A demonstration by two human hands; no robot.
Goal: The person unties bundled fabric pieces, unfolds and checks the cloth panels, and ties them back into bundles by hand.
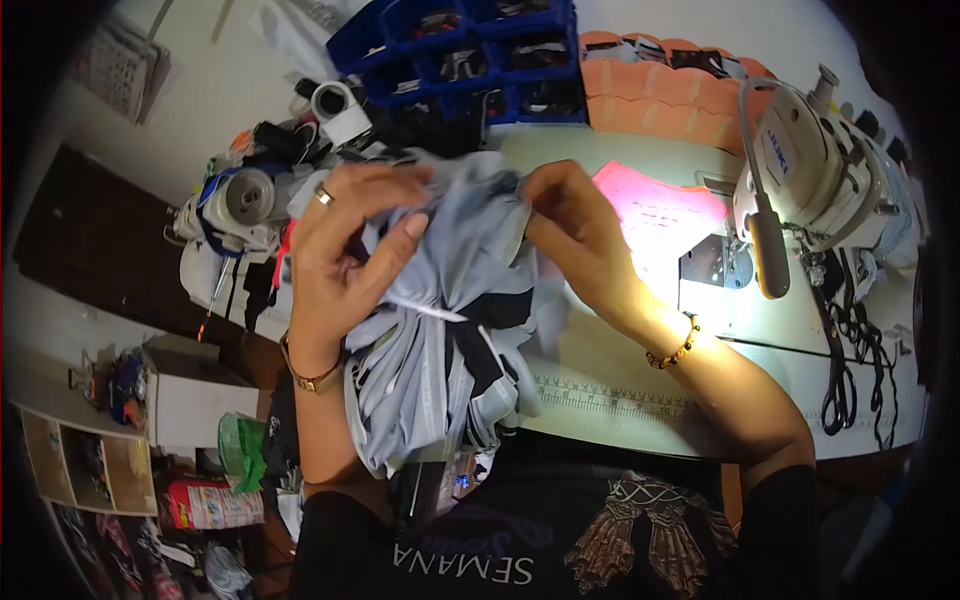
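A bundle of grey fabric pieces with black and white parts stands in front of me, cinched round its middle by a white tie. My left hand, with a ring and a wristwatch, is at the bundle's upper left; its thumb and fingers are apart, the fingertips slightly blurred. On the other side my right hand, a beaded bracelet on its wrist, has bent fingers pinching the upper edge of the grey cloth. Its fingertips are partly hidden by the fabric.
A lit sewing machine stands to the right, a pink note beside it. Scissors and black cords hang at the table's right edge. Blue bins and an orange scalloped holder line the back. Thread gear crowds the left.
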